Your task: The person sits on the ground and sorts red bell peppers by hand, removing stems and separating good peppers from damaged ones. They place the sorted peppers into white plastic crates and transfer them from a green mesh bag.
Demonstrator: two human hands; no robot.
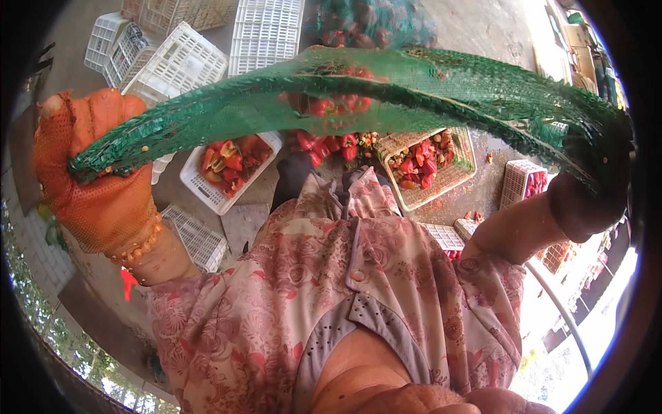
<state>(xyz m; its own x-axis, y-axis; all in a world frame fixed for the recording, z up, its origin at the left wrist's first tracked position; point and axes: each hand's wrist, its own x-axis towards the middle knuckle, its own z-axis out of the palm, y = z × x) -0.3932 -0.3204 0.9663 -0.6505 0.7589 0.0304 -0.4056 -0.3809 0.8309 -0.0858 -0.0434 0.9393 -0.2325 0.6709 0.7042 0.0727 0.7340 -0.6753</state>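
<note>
A green mesh net [331, 88] is stretched in an arc across the upper view, raised above the floor. My left hand [95, 181], in an orange mesh-textured glove, is closed around one end of its gathered edge. The other end runs to my right hand [589, 181], which wears a dark glove and grips the net at the far right; its fingers lie in shadow. Through the mesh and below it, red peppers [323, 145] lie in a heap in front of my feet.
A white crate [204, 194] of pepper pieces stands left of my feet, a yellowish crate [463, 178] of them on the right. Several white plastic crates [178, 62] stand at the upper left. A green net sack [372, 26] is at the top; smaller crates [514, 181] stand farther right.
</note>
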